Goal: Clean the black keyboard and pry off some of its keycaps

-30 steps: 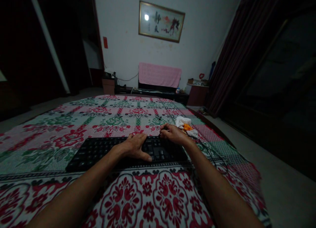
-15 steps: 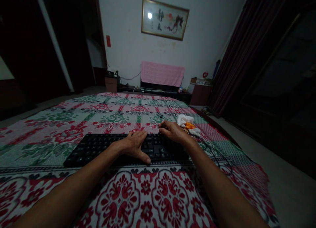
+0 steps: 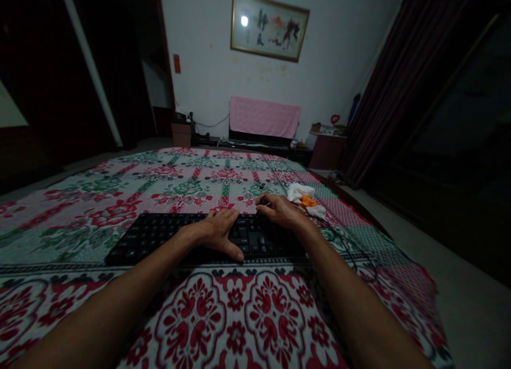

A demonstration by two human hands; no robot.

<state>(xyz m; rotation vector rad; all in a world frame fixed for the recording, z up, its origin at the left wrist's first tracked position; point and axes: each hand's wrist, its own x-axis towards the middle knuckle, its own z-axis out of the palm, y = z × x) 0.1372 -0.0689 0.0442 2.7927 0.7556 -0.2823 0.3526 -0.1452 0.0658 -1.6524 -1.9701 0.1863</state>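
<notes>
A long black keyboard [image 3: 147, 238] lies crosswise on the patterned cloth in front of me. My left hand [image 3: 219, 231] rests over its middle, fingers stretched toward the far edge and thumb spread out near the front edge. Over the keyboard's right part, near its far edge, is my right hand [image 3: 277, 209], with thumb and fingers brought together in a pinch. Something small and dark shows between those fingertips, too little of it to name. The right hand and forearm hide part of the keyboard's right end.
Beyond my right hand lies a crumpled white and orange bundle [image 3: 307, 199]. A black cable [image 3: 351, 252] loops over the cloth [image 3: 235, 300] on the right. Against the far wall, a pink towel [image 3: 263, 116] drapes over a dark low unit, beneath a framed picture [image 3: 269, 25].
The view has tilted slightly, so the whole scene shifts a little. Both hands keep nearly the same places at the keyboard; the right fingers have shifted only slightly.
</notes>
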